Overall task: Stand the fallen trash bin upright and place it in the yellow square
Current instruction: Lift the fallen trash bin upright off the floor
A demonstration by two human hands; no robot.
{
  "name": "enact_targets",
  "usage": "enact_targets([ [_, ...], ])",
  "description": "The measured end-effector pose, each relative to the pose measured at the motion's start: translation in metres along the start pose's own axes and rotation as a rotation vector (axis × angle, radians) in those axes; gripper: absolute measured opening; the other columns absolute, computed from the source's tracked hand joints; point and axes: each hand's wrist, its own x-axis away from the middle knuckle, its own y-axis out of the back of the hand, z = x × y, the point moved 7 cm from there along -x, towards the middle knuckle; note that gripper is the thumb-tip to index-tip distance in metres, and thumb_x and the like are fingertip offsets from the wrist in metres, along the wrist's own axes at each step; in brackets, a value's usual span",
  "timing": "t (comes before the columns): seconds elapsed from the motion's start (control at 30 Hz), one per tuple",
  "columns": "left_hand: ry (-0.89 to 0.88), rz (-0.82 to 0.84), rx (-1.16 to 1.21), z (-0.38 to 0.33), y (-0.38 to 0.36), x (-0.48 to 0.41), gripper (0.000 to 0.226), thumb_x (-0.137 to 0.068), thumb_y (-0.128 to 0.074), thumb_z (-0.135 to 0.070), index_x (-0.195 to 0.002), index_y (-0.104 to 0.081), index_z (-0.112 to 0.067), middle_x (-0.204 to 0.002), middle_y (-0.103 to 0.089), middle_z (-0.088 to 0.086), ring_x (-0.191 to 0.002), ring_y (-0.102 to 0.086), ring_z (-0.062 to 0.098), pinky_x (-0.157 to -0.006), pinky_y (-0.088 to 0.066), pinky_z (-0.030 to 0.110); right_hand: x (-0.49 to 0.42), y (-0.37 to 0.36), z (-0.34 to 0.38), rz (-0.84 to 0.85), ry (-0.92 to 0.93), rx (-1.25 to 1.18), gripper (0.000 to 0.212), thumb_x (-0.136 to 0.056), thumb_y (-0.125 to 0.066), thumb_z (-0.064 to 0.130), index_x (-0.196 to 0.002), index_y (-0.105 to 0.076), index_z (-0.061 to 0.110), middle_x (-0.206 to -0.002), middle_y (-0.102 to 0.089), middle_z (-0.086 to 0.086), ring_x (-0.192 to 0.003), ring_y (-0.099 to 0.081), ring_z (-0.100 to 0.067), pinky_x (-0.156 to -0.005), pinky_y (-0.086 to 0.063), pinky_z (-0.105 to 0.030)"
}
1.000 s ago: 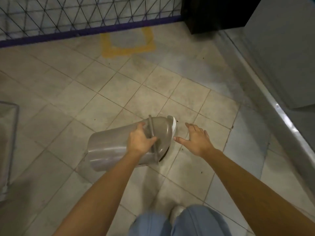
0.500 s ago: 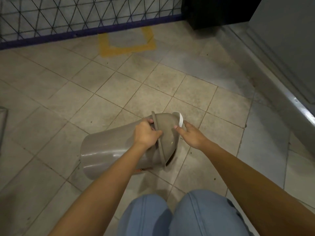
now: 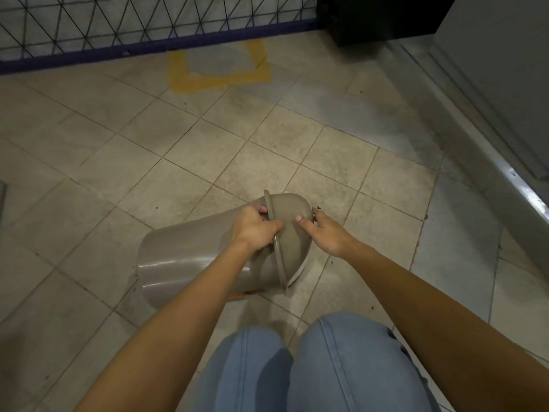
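Now the right hand (image 3: 326, 233) had joined the left hand (image 3: 254, 230) gripping the fallen grey plastic trash bin (image 3: 190, 263), well short of the yellow taped square (image 3: 219, 77), so righting it could begin.

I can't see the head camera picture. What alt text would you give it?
Both hands grip the lid end of a grey trash bin lying on its side on a tiled floor: left hand at the rim, right hand on the domed lid. A yellow square lies ahead by a wire fence.
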Motion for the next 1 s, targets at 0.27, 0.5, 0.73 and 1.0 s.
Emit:
enact_targets([
  [0.27, -0.028, -0.059, 0.072, -0.02, 0.035, 0.016, 0.035, -0.05, -0.07, -0.03, -0.082, -0.056, -0.024, -0.045, -0.059, -0.011, -0.048, -0.059, 0.008, -0.064, -0.057, 0.036, 0.013, 0.017, 0.02, -0.09, 0.082, -0.026, 0.076, -0.09, -0.026, 0.064, -0.149, -0.018, 0.017, -0.157, -0.024, -0.005, -0.144, -0.02, -0.02, -0.113, -0.014, -0.032],
  [0.5, -0.091, -0.078, 0.288, -0.047, 0.067, 0.039, 0.035, -0.071, -0.069, -0.004, -0.103, -0.055, -0.009, -0.063, -0.054, 0.0, -0.044, -0.054, 0.005, -0.04, -0.044, 0.02, 0.024, 0.047, 0.035, -0.182, 0.076, -0.042, 0.084, -0.084, -0.023, 0.072, -0.148, -0.022, 0.018, -0.155, -0.028, -0.007, -0.141, -0.027, -0.026, -0.116, -0.02, -0.045],
  [0.73, -0.069, 0.005, 0.481, -0.046, 0.091, 0.046, 0.022, -0.074, -0.054, 0.008, -0.074, -0.057, -0.014, -0.053, -0.054, -0.003, -0.049, -0.043, 0.01, -0.04, -0.033, 0.018, 0.04, 0.055, 0.032, -0.099, -0.066, -0.25, 0.116, -0.052, -0.037, 0.091, -0.146, -0.028, 0.022, -0.147, -0.042, -0.001, -0.13, -0.043, -0.026, -0.103, -0.034, -0.043],
  [1.0, -0.015, -0.038, 0.532, -0.027, 0.108, 0.046, 0.022, -0.067, -0.047, 0.001, -0.061, -0.053, -0.02, -0.05, -0.046, -0.008, -0.048, -0.039, 0.009, -0.041, -0.033, 0.018, 0.058, 0.026, 0.032, 0.154, -0.191, -0.43, 0.107, -0.046, -0.049, 0.088, -0.134, -0.039, 0.03, -0.131, -0.049, -0.004, -0.122, -0.047, -0.032, -0.094, -0.045, -0.053],
])
